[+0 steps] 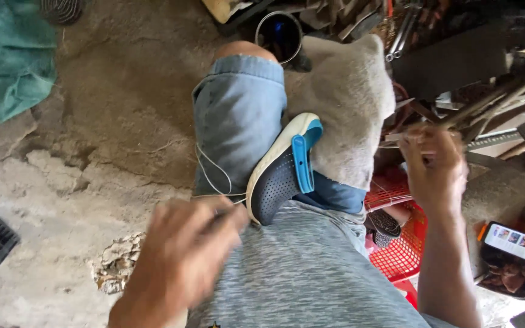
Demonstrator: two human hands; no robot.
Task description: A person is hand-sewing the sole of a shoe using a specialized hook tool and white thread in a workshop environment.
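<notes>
Your left hand point(180, 255) is closed, pinching what looks like the end of a thin pale wire point(211, 173) that loops over your blue denim shorts point(238, 115), just beside the dark perforated clog with the blue strap point(281, 170) resting on your thigh. Your right hand point(434, 167) is raised over the red plastic mesh basket point(399, 255), fingers curled narrow on a thin strand too blurred to make out.

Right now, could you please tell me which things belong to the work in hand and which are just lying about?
In hand:
left hand pinching thin white thread
right hand at the metal rods

Lying about:
clog on the lap
red basket
phone
green cloth
tin can
</notes>
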